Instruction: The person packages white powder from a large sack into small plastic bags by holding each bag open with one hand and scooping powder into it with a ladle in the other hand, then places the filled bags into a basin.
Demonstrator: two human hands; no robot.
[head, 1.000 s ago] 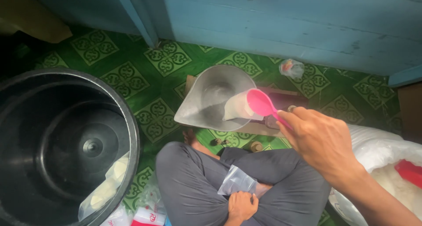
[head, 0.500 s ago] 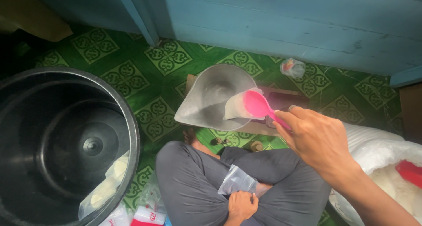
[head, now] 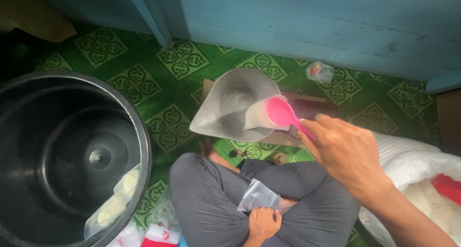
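The right hand is gripping a pink scoop, tipping white grains into the metal pan. The left hand is pinching a small plastic bag, apparently not yet filled.

Soft, even daylight fills the scene, the green patterned floor stays sharp, the black bin swallows light into deep shadow, and the white sack at right glares slightly, edges mildly bowed.
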